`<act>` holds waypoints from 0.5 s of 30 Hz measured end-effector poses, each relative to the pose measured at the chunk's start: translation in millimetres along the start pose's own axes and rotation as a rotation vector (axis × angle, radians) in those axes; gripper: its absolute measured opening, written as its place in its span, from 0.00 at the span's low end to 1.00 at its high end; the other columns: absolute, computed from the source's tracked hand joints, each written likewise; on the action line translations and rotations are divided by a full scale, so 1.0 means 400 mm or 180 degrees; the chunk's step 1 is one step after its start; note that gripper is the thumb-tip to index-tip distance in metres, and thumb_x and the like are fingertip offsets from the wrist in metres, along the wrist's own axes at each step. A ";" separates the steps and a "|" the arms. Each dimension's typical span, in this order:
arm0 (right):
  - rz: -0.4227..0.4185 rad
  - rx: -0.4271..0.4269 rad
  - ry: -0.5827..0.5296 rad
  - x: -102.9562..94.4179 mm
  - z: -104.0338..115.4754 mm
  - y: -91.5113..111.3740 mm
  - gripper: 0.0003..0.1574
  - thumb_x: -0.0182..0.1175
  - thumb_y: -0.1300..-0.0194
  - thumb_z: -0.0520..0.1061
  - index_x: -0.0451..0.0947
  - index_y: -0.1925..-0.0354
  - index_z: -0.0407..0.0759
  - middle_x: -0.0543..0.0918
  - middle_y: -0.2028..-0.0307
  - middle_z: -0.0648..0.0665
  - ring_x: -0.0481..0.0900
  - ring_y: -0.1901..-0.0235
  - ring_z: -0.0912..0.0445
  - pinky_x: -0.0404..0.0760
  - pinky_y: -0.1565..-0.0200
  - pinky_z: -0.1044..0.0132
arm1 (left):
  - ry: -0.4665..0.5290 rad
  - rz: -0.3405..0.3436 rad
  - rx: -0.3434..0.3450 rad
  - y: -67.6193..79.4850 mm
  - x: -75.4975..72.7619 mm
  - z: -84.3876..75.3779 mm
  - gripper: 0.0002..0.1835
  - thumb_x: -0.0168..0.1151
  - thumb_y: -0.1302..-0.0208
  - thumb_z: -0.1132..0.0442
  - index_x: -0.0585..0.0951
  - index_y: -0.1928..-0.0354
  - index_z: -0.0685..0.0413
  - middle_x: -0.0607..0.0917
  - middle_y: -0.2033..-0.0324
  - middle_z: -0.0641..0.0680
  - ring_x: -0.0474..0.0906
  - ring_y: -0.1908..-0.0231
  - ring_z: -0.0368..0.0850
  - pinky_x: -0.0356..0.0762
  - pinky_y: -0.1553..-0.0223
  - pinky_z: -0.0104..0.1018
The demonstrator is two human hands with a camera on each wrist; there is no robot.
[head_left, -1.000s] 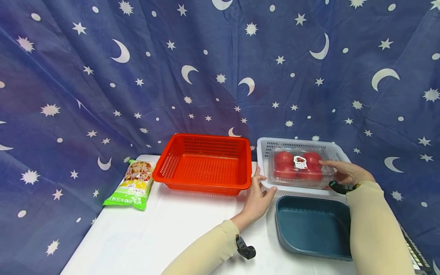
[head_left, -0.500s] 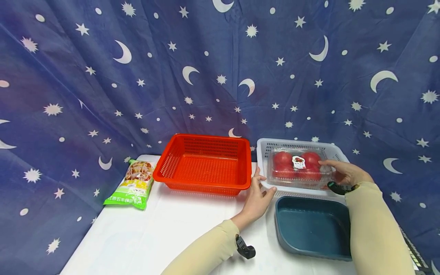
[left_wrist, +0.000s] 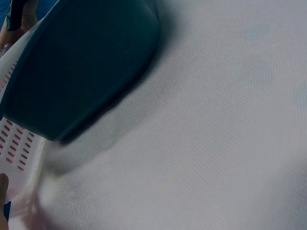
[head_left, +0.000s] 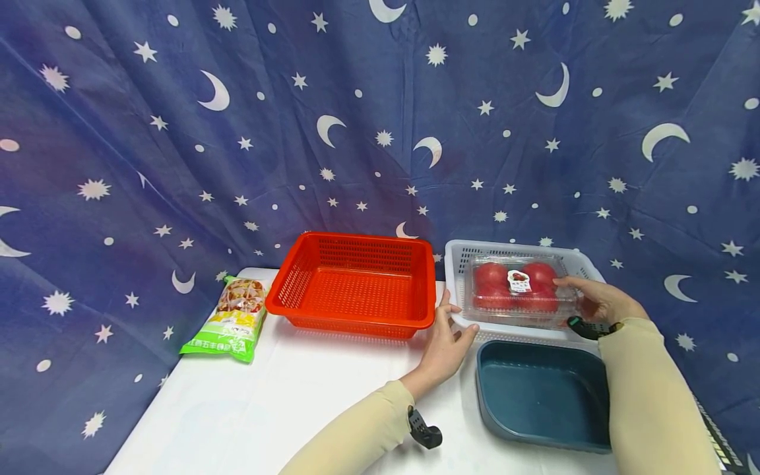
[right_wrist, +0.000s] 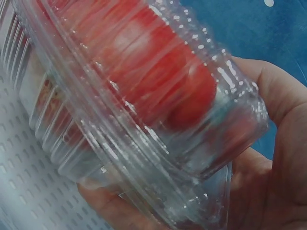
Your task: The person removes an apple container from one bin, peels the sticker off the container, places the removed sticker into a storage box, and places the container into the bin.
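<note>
A clear plastic box of tomatoes with a white label sits within the white basket in the head view. My right hand grips the box's right end, thumb on one side and fingers curled underneath in the right wrist view. The tomatoes show red through the ribbed plastic. At the basket's front left corner, my left hand holds the rim, fingers along the left side and thumb at the front. Only a fingertip of it shows in the left wrist view, against the slotted wall.
A dark teal tub stands in front of the white basket, between the forearms. Left of the basket is a red basket. A green and yellow food packet lies at the table's far left. A star-patterned curtain hangs behind.
</note>
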State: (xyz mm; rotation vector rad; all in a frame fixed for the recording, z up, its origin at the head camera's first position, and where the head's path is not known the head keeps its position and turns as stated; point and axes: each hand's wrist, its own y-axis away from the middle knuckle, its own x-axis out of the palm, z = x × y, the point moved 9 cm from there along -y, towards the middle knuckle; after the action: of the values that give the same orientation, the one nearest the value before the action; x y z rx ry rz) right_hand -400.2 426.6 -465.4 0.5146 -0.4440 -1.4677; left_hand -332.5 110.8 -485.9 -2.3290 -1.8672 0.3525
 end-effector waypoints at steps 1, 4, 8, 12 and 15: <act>0.0007 0.0005 -0.0016 -0.001 -0.001 0.002 0.50 0.63 0.27 0.57 0.47 0.26 0.37 0.83 0.65 0.48 0.84 0.61 0.50 0.83 0.47 0.49 | 0.0007 0.0001 -0.0003 0.000 0.001 0.001 0.24 0.62 0.27 0.56 0.63 0.39 0.54 0.45 0.19 0.44 0.62 0.28 0.56 0.72 0.36 0.48; 0.0003 0.0010 -0.0021 -0.007 -0.003 0.006 0.51 0.63 0.27 0.57 0.45 0.25 0.39 0.82 0.63 0.48 0.84 0.60 0.49 0.81 0.46 0.46 | 0.0010 0.0009 -0.0029 0.000 0.004 0.004 0.24 0.63 0.27 0.55 0.63 0.38 0.54 0.45 0.19 0.42 0.61 0.28 0.52 0.71 0.35 0.47; -0.0040 0.0015 0.0026 -0.013 0.001 0.014 0.53 0.63 0.28 0.59 0.44 0.24 0.39 0.82 0.63 0.48 0.85 0.60 0.50 0.83 0.48 0.48 | 0.0012 0.0003 -0.0033 0.000 0.005 0.006 0.25 0.63 0.27 0.56 0.62 0.38 0.54 0.45 0.19 0.41 0.61 0.28 0.50 0.72 0.35 0.45; -0.0091 0.0086 0.0028 -0.015 0.008 0.025 0.53 0.63 0.29 0.62 0.48 0.27 0.35 0.83 0.65 0.46 0.86 0.62 0.50 0.86 0.54 0.57 | 0.0018 -0.0029 0.0039 -0.002 0.002 0.005 0.24 0.63 0.27 0.56 0.63 0.39 0.55 0.46 0.19 0.44 0.62 0.28 0.54 0.73 0.36 0.46; -0.0141 0.0164 -0.0006 -0.017 0.014 0.038 0.52 0.62 0.30 0.64 0.50 0.28 0.35 0.83 0.66 0.45 0.86 0.63 0.48 0.85 0.58 0.63 | 0.0035 -0.0042 0.0072 -0.003 0.000 0.006 0.23 0.63 0.27 0.57 0.63 0.40 0.53 0.46 0.19 0.45 0.63 0.28 0.57 0.73 0.37 0.49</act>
State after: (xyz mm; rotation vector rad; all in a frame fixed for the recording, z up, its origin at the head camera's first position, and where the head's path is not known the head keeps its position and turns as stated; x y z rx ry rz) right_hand -391.6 433.6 -451.8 0.5675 -0.4755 -1.5023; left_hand -334.5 111.1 -488.0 -2.2983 -1.8630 0.3566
